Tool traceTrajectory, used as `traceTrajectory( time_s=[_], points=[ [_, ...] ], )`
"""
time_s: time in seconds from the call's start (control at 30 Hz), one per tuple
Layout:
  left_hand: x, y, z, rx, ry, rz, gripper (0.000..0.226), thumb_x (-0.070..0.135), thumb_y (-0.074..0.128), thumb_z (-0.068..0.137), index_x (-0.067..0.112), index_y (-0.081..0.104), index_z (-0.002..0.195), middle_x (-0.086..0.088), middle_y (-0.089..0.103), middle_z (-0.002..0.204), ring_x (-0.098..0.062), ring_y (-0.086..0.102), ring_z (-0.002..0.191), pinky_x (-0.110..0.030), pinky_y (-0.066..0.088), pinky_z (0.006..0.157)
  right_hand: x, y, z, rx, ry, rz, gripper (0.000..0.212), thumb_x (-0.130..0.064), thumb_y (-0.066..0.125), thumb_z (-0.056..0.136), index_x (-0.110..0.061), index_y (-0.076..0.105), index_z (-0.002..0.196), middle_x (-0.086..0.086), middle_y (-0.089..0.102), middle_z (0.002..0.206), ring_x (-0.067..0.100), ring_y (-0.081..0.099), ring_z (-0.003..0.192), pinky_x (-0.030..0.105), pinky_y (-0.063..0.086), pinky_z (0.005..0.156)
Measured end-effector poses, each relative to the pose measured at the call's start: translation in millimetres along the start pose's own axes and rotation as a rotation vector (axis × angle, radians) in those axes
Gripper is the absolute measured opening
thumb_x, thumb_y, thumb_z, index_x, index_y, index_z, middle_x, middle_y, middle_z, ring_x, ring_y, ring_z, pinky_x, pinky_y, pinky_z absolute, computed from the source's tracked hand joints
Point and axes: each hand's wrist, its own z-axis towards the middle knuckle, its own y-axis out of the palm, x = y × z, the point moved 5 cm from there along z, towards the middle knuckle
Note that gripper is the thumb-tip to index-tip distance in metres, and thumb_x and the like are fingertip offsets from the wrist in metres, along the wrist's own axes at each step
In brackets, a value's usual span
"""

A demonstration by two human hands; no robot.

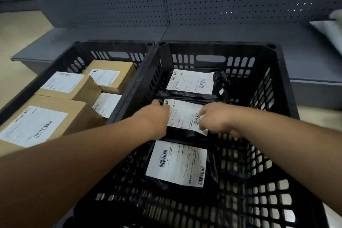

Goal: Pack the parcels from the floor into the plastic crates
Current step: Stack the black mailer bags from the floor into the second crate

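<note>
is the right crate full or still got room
Still has room: the right crate holds three black parcels in one row, with bare mesh floor showing along its right side.

White shipping labels with barcodes sit on the three black bags in my crate and on the cardboard boxes in the next crate. Their print is too small and blurred to read.

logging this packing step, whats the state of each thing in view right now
right crate: three black bags inside
middle bag: gripped by both hands
left hand: grips bag's left edge
right hand: grips bag's right edge
far bag: lying label up
near bag: lying label up
left crate: holds cardboard boxes
</note>
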Motion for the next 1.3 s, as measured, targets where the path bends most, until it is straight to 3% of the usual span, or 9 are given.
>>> traceTrajectory(
  time_s=[0.07,0.13,0.3,0.43,0.67,0.83,1.07,1.17,1.3],
  points=[
    [3,1,2,0.063,0.006,0.077,0.051,0.017,0.070,0.087,0.012,0.047,0.132,-0.016,0.031,0.141,-0.033,0.050,0.115,-0.036,0.048,0.084,0,1,3,-0.021,0.010,0.002,0.041,-0.016,0.064,0.088,-0.010,0.063,0.129,0.015,0.068,0.122,0.032,0.071,0.105,0.045,0.057,0.095],
    [8,0,5,0.097,0.026,0.137,0.050,0.015,0.070,0.087,0.009,0.047,0.131,-0.015,0.028,0.143,-0.033,0.043,0.122,-0.037,0.046,0.087,-2,3,7,-0.053,-0.003,-0.016,0.040,-0.012,0.058,0.091,-0.004,0.061,0.130,0.015,0.068,0.115,0.030,0.068,0.091,0.033,0.055,0.082],
    [16,1,16,0.077,0.069,0.182,0.065,0.010,0.067,0.088,0.012,0.035,0.144,-0.016,0.040,0.135,-0.035,0.054,0.111,-0.037,0.051,0.080,-4,6,14,-0.083,0.029,-0.132,0.047,-0.006,0.046,0.096,-0.009,0.047,0.143,0.021,0.057,0.124,0.032,0.064,0.080,0.030,0.050,0.065],
    [16,2,20,0.073,0.067,0.210,0.068,0.012,0.067,0.088,0.013,0.033,0.147,-0.017,0.038,0.138,-0.035,0.054,0.112,-0.040,0.055,0.085,-7,7,16,-0.082,0.029,-0.247,0.048,-0.010,0.046,0.096,-0.005,0.046,0.144,0.025,0.055,0.134,0.038,0.071,0.099,0.040,0.061,0.082],
    [24,-2,14,-0.048,0.004,0.171,0.069,0.002,0.060,0.086,0.008,0.027,0.146,-0.021,0.026,0.146,-0.042,0.042,0.127,-0.043,0.053,0.091,-8,-4,0,-0.118,-0.021,-0.328,0.049,-0.025,0.053,0.099,-0.006,0.049,0.144,0.016,0.056,0.135,0.032,0.064,0.083,0.033,0.053,0.069],
    [46,-26,11,-0.062,-0.012,0.186,0.052,0.025,0.056,0.095,0.012,0.042,0.142,-0.015,0.043,0.142,-0.037,0.055,0.121,-0.038,0.047,0.081,-2,-40,-28,0.011,-0.080,-0.274,0.044,-0.030,0.056,0.098,-0.013,0.056,0.139,0.010,0.057,0.138,0.032,0.061,0.117,0.044,0.051,0.103],
    [93,-64,9,0.079,0.059,0.100,0.042,0.033,0.055,0.093,0.020,0.053,0.133,-0.005,0.054,0.124,-0.028,0.056,0.098,-0.036,0.043,0.069,22,-113,-74,0.404,-0.252,-0.014,0.036,-0.026,0.061,0.094,-0.027,0.063,0.130,-0.001,0.065,0.126,0.021,0.059,0.116,0.031,0.047,0.100],
    [119,-93,6,0.217,0.120,0.021,0.049,0.041,0.055,0.094,0.021,0.051,0.138,-0.007,0.051,0.134,-0.030,0.057,0.109,-0.036,0.042,0.075,45,-143,-91,0.545,-0.313,0.089,0.037,-0.028,0.063,0.093,-0.029,0.062,0.130,-0.007,0.066,0.120,0.017,0.061,0.109,0.027,0.046,0.088],
    [148,-124,1,0.367,0.203,-0.076,0.049,0.040,0.057,0.093,0.020,0.052,0.137,-0.007,0.052,0.132,-0.029,0.058,0.109,-0.037,0.046,0.077,76,-173,-104,0.666,-0.347,0.086,0.039,-0.023,0.061,0.092,-0.029,0.060,0.130,-0.009,0.065,0.120,0.016,0.062,0.110,0.029,0.050,0.090]
  ],
)
